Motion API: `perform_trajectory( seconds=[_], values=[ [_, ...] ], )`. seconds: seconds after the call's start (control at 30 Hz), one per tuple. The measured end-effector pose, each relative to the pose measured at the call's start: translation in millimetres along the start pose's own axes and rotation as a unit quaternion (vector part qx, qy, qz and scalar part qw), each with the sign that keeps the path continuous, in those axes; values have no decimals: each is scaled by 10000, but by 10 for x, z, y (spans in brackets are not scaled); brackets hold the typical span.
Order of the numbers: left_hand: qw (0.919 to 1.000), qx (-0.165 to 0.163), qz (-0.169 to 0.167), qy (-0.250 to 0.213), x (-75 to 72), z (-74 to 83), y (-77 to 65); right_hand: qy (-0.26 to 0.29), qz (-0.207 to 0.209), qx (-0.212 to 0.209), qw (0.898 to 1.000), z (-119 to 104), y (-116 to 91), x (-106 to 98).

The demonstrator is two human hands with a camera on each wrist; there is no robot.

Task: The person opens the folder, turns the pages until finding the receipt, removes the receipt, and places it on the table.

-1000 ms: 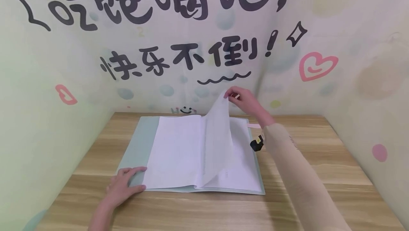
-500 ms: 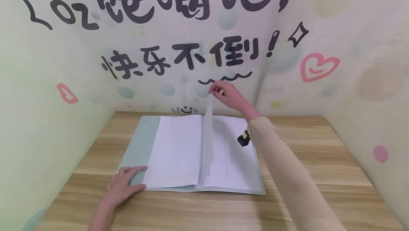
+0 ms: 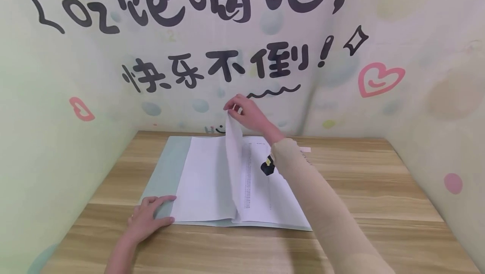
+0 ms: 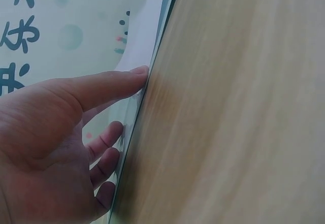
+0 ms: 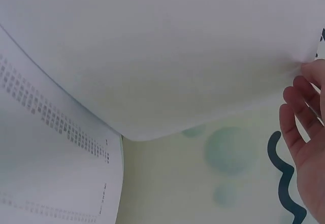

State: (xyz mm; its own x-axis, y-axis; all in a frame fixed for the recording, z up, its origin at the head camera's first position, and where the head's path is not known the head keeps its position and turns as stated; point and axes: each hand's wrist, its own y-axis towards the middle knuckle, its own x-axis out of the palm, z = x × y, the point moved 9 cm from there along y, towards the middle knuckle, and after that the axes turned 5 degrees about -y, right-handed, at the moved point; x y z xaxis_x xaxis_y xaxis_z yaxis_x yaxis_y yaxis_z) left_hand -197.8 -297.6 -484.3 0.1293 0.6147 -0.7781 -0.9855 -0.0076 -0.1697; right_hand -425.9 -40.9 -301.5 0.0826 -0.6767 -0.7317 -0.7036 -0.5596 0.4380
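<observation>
Well, the right hand [image 3: 245,113] pinches a page [image 3: 233,147] (white, thin, curved).

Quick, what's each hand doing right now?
Left hand: open, resting at the left side of the folder.
Right hand: closed, pinching a raised page.

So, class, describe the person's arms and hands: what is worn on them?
The left hand and right hand are ungloved. On the right is a long beige sleeve with faint dark marks along its outer side. At its wrist end is a small angular black piece, yellow-patched, too small to identify. The left forearm is bare where it shows.
</observation>
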Motion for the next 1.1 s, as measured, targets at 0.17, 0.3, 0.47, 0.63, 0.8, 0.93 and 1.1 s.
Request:
perform_trajectory(
  seconds=[0.17,0.3,0.47,0.63,0.8,0.93,1.1],
  values=[
    [10000,-22,-26,-63,9,-14,-5,-63,-76,3,10000,-72,104,200],
    [10000,-37,-29,-87,23,-23,2,-44,-186,-6,9998,-128,134,357],
    [10000,-23,-7,-96,21,-28,11,147,-307,20,9994,-173,145,578],
    [10000,-9,9,-44,12,-32,12,48,-532,-8,9986,-213,138,854],
    [9999,-45,-9,-111,6,-40,5,-214,-730,32,9971,-210,109,1101],
    [9999,-87,-1,-108,-4,-43,9,-503,-956,-2,9941,-196,74,1272],
    [9998,-123,-27,-176,-4,-51,12,-887,-1280,-75,9878,-178,14,1455]
  ],
)
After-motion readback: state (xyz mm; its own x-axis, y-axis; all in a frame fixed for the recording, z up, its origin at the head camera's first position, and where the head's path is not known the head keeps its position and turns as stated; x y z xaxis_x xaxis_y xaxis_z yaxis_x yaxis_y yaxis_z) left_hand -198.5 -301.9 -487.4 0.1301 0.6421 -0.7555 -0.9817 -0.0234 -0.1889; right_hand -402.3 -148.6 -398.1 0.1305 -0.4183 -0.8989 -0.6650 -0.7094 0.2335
